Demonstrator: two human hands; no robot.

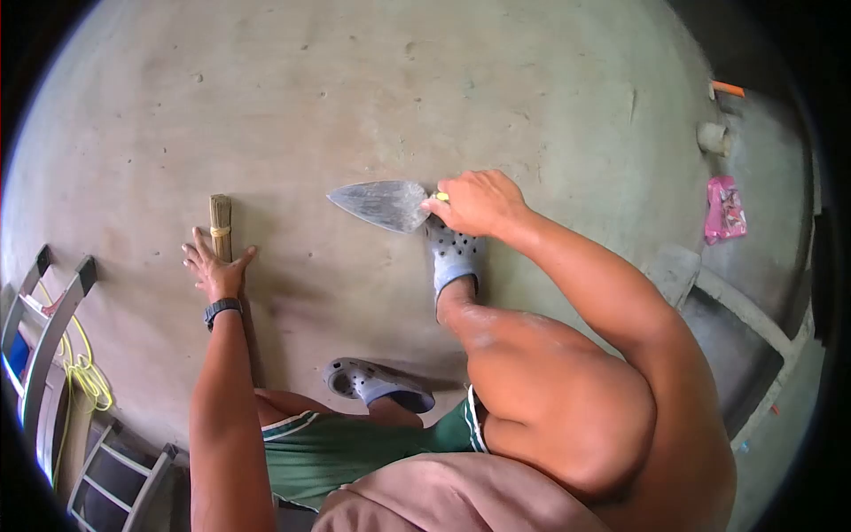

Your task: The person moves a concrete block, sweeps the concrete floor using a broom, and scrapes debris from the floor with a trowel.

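A pointed metal trowel [381, 204] with a bit of yellow at its handle is held in my right hand [483, 204]. Its blade points left, low over the grey floor, with its tip free. My left hand [217, 266] lies with fingers spread across a bundle of thin sticks [221, 213], tied with a pale band. The rest of the bundle is hidden under that hand; a dark shaft runs on beside the forearm. Below the trowel is my grey clog [456, 253] with holes; the other clog [377, 381] rests further back.
A ladder [53, 310] and a yellow cord [86, 377] are at the left. On the right are a pink packet [725, 210], a short pipe stub [714, 139] and a chair-like frame [745, 315]. Smooth grey concrete [355, 106] spreads ahead of me.
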